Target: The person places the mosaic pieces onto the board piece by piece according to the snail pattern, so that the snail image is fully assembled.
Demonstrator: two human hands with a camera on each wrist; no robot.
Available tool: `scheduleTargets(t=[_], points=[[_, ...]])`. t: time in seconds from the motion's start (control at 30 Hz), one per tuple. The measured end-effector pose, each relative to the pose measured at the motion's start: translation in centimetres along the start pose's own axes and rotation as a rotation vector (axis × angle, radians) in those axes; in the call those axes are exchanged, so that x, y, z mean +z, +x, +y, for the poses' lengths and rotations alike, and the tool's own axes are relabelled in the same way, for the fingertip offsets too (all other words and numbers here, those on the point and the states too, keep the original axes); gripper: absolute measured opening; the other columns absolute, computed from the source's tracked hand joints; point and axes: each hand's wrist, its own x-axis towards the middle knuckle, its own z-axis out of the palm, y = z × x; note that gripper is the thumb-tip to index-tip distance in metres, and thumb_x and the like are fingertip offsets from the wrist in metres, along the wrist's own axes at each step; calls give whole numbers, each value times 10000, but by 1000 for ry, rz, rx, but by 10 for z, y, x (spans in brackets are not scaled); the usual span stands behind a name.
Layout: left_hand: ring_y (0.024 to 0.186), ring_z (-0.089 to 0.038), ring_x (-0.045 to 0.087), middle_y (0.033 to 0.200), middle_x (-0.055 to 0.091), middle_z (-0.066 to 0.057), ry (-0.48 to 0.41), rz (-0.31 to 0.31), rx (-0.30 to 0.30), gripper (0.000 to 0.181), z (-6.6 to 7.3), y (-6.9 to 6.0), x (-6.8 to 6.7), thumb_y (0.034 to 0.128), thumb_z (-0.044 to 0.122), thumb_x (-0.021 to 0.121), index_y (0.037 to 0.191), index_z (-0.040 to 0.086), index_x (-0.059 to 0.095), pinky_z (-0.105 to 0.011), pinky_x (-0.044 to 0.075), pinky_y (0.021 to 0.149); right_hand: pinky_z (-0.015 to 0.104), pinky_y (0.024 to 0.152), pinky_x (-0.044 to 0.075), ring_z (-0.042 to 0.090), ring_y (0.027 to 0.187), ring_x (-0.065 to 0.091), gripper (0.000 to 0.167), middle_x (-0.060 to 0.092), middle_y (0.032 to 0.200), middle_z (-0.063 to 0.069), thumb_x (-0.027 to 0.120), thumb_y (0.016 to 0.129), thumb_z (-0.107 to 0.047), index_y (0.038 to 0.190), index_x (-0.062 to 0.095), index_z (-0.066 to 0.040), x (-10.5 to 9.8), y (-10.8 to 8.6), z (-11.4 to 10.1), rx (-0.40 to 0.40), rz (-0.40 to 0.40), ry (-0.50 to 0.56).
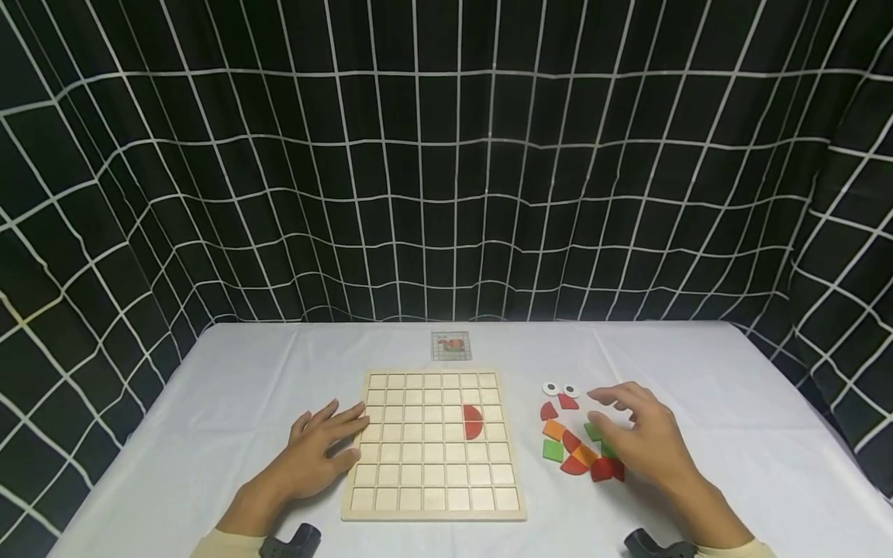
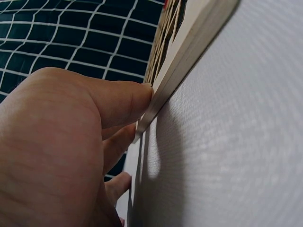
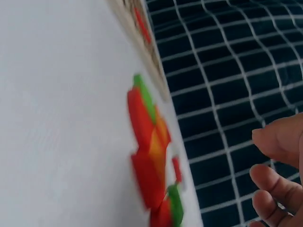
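A wooden grid board (image 1: 424, 474) lies on the white table, with two red quarter-circle pieces (image 1: 473, 422) forming a half-disc in its right part. Along the board's left edge rests my left hand (image 1: 314, 457); in the left wrist view its thumb (image 2: 125, 101) touches the frame's side. My right hand (image 1: 645, 434) hovers above the right side of a loose pile, thumb and fingers apart, nothing between them. The pile has red quarter pieces (image 1: 574, 465), orange squares (image 1: 554, 429) and green squares (image 1: 553, 450). Two white eye discs (image 1: 551, 389) lie beyond it.
Behind the board a small picture card (image 1: 451, 346) shows a red and green figure on a grid. A black curtain with white grid lines (image 1: 453, 170) surrounds the table (image 1: 279, 364) at the back and sides.
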Motion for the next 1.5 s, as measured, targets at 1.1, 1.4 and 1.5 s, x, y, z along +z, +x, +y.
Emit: scheduleTargets(t=[1.1, 1.4, 1.5], points=[[1418, -349, 201, 1487, 412, -2, 24, -2, -9, 444, 1, 1, 1, 899, 226, 631, 1333, 139, 594, -599, -7, 1102, 411, 747, 352, 179, 878, 453, 143, 557, 870, -99, 823, 765, -296, 849, 748, -209, 16, -11, 30, -106, -166, -153], [1417, -343, 206, 1483, 418, 6, 21, 9, -11, 438, 0, 1, 1, 896, 227, 645, 1325, 148, 603, -603, -4, 1100, 456, 775, 372, 218, 922, 435, 204, 540, 963, -28, 800, 766, -226, 961, 747, -198, 17, -12, 28, -38, -236, -176], [1418, -341, 206, 1481, 421, 10, 24, 9, -11, 435, 0, 1, 2, 897, 234, 642, 1322, 151, 606, -604, -2, 1101, 456, 779, 363, 225, 923, 430, 231, 540, 971, -11, 803, 749, -199, 973, 745, -191, 17, -12, 28, -12, -233, -177]])
